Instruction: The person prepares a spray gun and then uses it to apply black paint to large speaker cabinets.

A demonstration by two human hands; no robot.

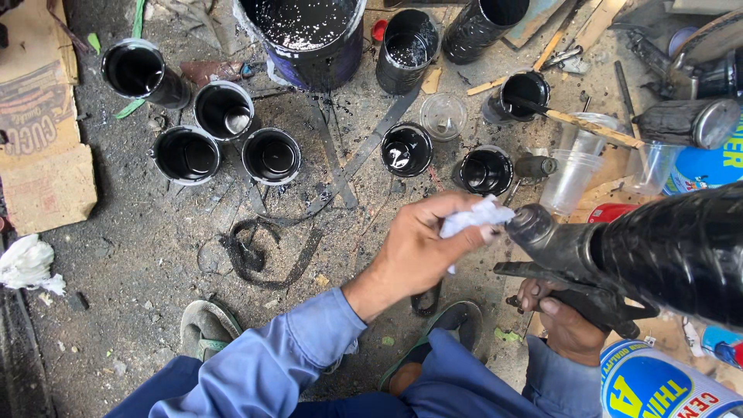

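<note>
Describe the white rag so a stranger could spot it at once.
Start at the big black spray gun filling the right side and follow it left to its round nozzle. The white rag is crumpled there in the left hand. Another white wad lies on the ground far left; only this one is held.

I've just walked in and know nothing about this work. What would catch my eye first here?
Most striking is the big black paint-coated spray gun at the right, held from below by the right hand while the left hand presses a white rag against its nozzle. Beyond the hands, many small cans of black paint stand on the gritty, paint-stained floor, with a large bucket of black paint at the top.
</note>
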